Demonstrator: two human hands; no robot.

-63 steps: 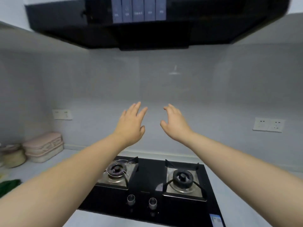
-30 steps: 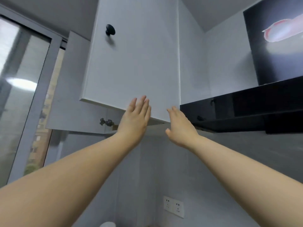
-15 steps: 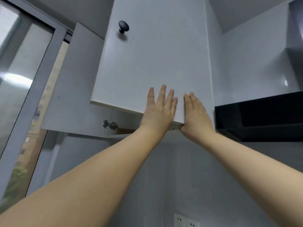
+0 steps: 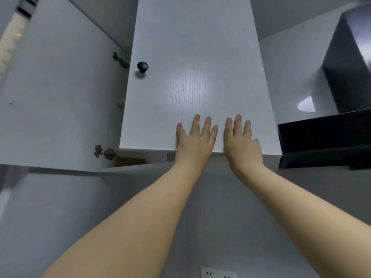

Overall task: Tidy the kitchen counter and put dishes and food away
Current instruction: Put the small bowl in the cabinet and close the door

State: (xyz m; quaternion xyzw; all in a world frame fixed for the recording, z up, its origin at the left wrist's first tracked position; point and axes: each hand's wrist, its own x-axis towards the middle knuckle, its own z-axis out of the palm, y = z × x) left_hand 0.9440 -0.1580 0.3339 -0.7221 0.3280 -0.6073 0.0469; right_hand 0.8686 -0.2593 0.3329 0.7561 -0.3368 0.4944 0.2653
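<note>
A white wall cabinet door (image 4: 192,73) with a black round knob (image 4: 142,66) fills the upper middle of the head view. My left hand (image 4: 195,137) lies flat on its lower part, fingers straight and spread. My right hand (image 4: 240,137) lies flat beside it, near the door's lower right corner, fingers straight. Neither hand holds anything. To the left, a second cabinet door (image 4: 56,97) stands swung open, with a metal hinge (image 4: 103,152) showing at its lower edge.
A black range hood (image 4: 325,137) juts out at the right, level with the cabinet's bottom. Grey tiled wall (image 4: 230,207) runs below the cabinets. White wall sockets (image 4: 217,272) sit at the bottom edge. A window frame (image 4: 12,41) shows at the far left.
My view swung from the stove up to the wall cabinet. Both hands rose and now press flat against the right cabinet door, higher on it than half a second ago.
</note>
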